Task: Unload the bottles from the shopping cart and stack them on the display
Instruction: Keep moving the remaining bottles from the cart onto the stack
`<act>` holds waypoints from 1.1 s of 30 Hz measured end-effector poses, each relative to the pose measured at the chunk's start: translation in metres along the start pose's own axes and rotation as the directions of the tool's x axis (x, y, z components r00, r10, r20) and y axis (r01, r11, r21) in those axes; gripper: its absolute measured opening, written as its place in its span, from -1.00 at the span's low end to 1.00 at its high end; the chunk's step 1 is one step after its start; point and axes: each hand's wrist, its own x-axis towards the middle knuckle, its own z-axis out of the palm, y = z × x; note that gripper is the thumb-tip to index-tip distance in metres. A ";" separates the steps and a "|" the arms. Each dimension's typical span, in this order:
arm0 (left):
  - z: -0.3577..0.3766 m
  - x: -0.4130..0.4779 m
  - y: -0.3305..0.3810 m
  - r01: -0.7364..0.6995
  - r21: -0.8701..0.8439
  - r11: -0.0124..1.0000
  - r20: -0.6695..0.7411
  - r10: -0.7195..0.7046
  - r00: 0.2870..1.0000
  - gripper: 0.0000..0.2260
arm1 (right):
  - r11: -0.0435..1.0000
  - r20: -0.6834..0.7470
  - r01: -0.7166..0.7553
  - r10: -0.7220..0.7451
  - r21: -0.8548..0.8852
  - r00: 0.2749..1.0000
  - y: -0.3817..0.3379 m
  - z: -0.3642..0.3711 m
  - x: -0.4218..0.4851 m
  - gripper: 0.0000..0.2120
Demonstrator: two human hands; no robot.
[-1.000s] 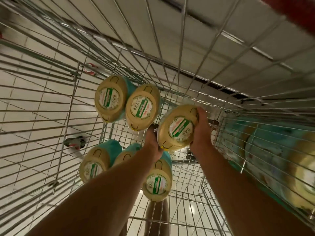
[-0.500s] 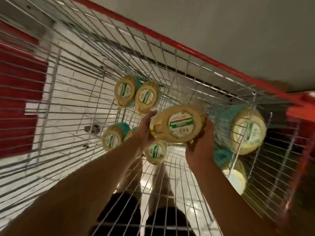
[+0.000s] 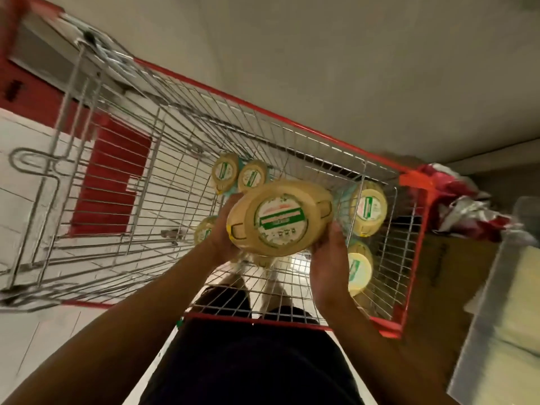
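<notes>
A large bottle (image 3: 280, 219) with a tan cap and a green-and-white round label is up between both my hands, above the wire shopping cart (image 3: 163, 159). My left hand (image 3: 223, 229) grips its left side and my right hand (image 3: 330, 252) grips its right side. Down in the cart two more bottles (image 3: 239, 175) stand at the far end, and another bottle (image 3: 204, 232) shows partly behind my left hand. Just outside the cart's right wall stand further bottles (image 3: 368, 209), one below the other.
The cart has red rim trim (image 3: 415, 258) and a red panel (image 3: 111, 176) at its left end. A cardboard box (image 3: 438, 270) and red-and-white wrapping (image 3: 467, 211) lie to the right, beside a metal shelf edge (image 3: 479, 317). My legs show below the cart's near rim.
Both hands have lifted the bottle up out of the cart toward me. The view has pulled back and up, so the whole cart and the shelf at the right now show.
</notes>
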 end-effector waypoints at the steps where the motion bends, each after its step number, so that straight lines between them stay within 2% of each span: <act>1: 0.004 -0.010 0.004 0.002 0.001 1.000 0.009 -0.002 1.000 -0.61 | 1.000 -0.004 0.018 -0.018 0.018 1.000 -0.005 0.003 -0.009 -0.56; 6: 0.013 -0.046 0.003 0.051 0.036 0.998 0.053 -0.052 0.997 -0.53 | 0.985 -0.166 0.086 -0.060 0.149 0.984 -0.021 0.027 -0.051 -0.48; 9: 0.012 -0.066 0.000 0.036 0.094 0.995 0.103 -0.046 0.994 -0.59 | 0.981 -0.265 0.107 -0.061 0.164 0.962 -0.019 0.039 -0.075 -0.62; 12: 0.009 -0.088 -0.005 0.025 0.185 0.982 0.093 -0.043 0.995 -0.72 | 0.979 -0.336 0.126 -0.066 0.159 0.939 -0.009 0.049 -0.106 -0.62; 15: -0.006 -0.106 -0.015 0.043 0.265 0.963 0.131 -0.080 0.988 -0.75 | 0.980 -0.403 0.139 -0.072 0.140 0.912 0.002 0.055 -0.139 -0.62; 16: -0.015 -0.112 -0.019 0.008 0.358 0.934 0.138 -0.062 0.989 -0.77 | 0.979 -0.437 0.145 -0.067 0.146 0.897 0.005 0.056 -0.150 -0.60; 17: -0.023 -0.120 -0.020 -0.030 0.455 0.890 0.186 -0.062 0.981 -0.65 | 0.978 -0.468 0.148 -0.064 0.146 0.882 0.008 0.056 -0.160 -0.58; 18: -0.025 -0.128 -0.024 -0.024 0.535 0.844 0.228 -0.117 0.966 -0.45 | 0.979 -0.491 0.151 -0.066 0.135 0.869 0.010 0.055 -0.171 -0.54; 19: -0.025 -0.132 -0.030 0.043 0.613 0.789 0.213 -0.217 0.953 -0.28 | 0.980 -0.512 0.156 -0.074 0.120 0.856 0.013 0.052 -0.181 -0.48; 20: -0.026 -0.132 -0.035 0.099 0.611 0.785 0.205 -0.278 0.939 -0.24 | 0.980 -0.536 0.165 -0.080 0.113 0.841 0.015 0.049 -0.191 -0.41; 22: -0.010 -0.143 -0.045 0.084 0.509 0.856 0.335 -0.287 0.897 -0.61 | 0.975 -0.585 0.190 -0.089 0.113 0.806 0.020 0.040 -0.215 -0.28; 23: 0.005 -0.151 -0.050 0.024 0.488 0.873 0.335 -0.213 0.918 -0.87 | 0.971 -0.606 0.207 -0.096 0.117 0.790 0.023 0.034 -0.226 -0.25; 24: 0.020 -0.157 -0.059 0.075 0.459 0.885 0.301 -0.234 0.924 -0.85 | 0.967 -0.629 0.224 -0.102 0.118 0.771 0.026 0.027 -0.237 -0.26; 25: 0.030 -0.159 -0.070 0.149 0.451 0.880 0.249 -0.285 0.926 -0.71 | 0.963 -0.654 0.242 -0.107 0.120 0.749 0.028 0.019 -0.247 -0.29; 26: 0.036 -0.160 -0.083 0.200 0.455 0.868 0.256 -0.342 0.904 -0.65 | 0.956 -0.683 0.263 -0.107 0.129 0.722 0.030 0.011 -0.259 -0.31; 28: 0.056 -0.171 -0.105 0.280 0.494 0.823 0.240 -0.439 0.866 -0.68 | 0.938 -0.739 0.312 -0.102 0.153 0.666 0.034 -0.009 -0.282 -0.32; 30: 0.075 -0.182 -0.132 0.299 0.548 0.781 0.183 -0.461 0.869 -0.74 | 0.923 -0.784 0.353 -0.106 0.151 0.612 0.039 -0.031 -0.305 -0.33; 33: 0.101 -0.199 -0.179 0.315 0.623 0.716 0.168 -0.516 0.840 -0.70 | 0.894 -0.830 0.426 -0.131 0.138 0.542 0.048 -0.068 -0.342 -0.45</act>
